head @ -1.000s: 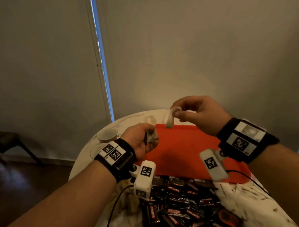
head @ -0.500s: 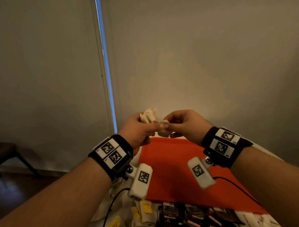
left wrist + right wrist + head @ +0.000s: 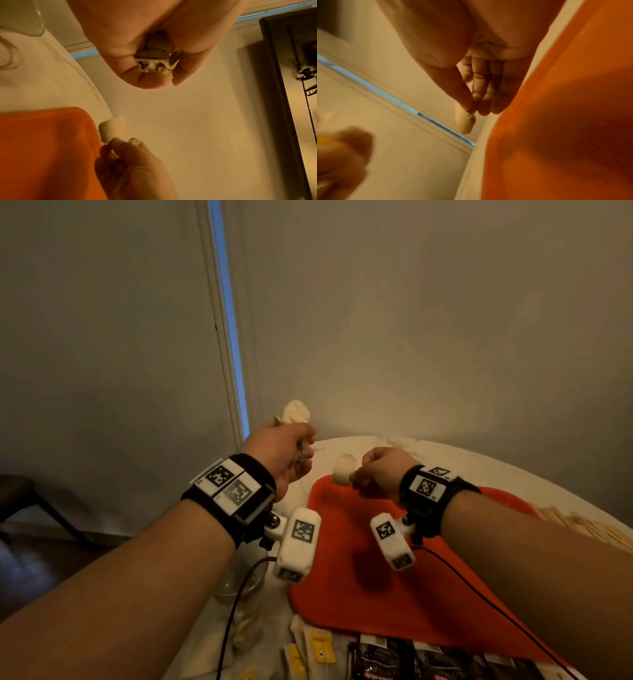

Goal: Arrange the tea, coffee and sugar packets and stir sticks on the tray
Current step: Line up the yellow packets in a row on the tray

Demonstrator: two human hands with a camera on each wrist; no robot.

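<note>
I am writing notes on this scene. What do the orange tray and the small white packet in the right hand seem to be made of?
The tray looks like moulded plastic with a smooth, slightly glossy finish: even orange colour, a rounded corner and a raised rim in the left wrist view. The small white packet, pinched by the right hand, looks like matte paper, pale and without shine; its soft, rounded outline suggests thin paper, but blur leaves this open.

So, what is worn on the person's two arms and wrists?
Bare forearms, no sleeves. Each wrist carries a black band with white square-coded marker tags; the right band too. Below each hangs a white boxy camera bearing the same codes, with a thin black cable.
</note>
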